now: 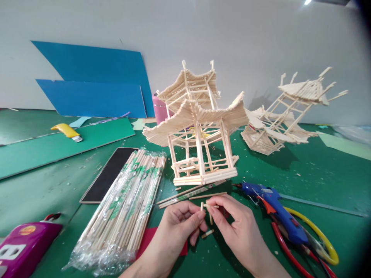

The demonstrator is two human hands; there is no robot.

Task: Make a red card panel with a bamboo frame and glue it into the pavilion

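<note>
Pinching short stick pieces (206,206) between thumb and forefinger of both the left hand (174,227) and right hand (234,226), other fingers loosely curled, low at centre of the head view. Held just above the green mat (304,173), in front of the stick pavilion (199,131). One piece upright, another lying crosswise left to right. Pale, thin, bare wood. Bundled chopsticks (127,204) at left; blue glue gun (272,208) at right.

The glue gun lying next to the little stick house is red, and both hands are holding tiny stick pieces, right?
Not quite. The head view shows the glue gun is blue, not red. It does lie next to the little stick house, and the left hand and right hand both hold tiny stick pieces.
</note>
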